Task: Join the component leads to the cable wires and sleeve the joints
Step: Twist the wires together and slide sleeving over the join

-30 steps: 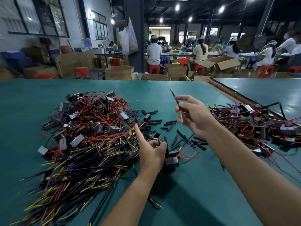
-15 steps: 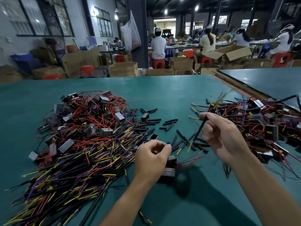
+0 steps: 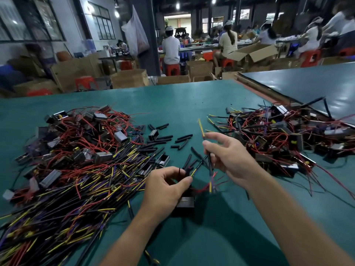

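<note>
Cable (image 3: 210, 167) stands nearly upright over the middle of the table (image 3: 172, 96), pinched between the thumb and fingers of the right hand (image 3: 232, 160). At eight o'clock from it, the left hand (image 3: 165, 191) pinches thin wires above the component (image 3: 185, 203) (which wires, blur hides). The bared ends are best laid parallel before twisting.

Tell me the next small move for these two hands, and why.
Probably bring the lower end of the cable in the right hand across to the red leads of the component that the left hand holds: the cable's yellow wire tip hangs just beside those leads, not yet joined.
</note>
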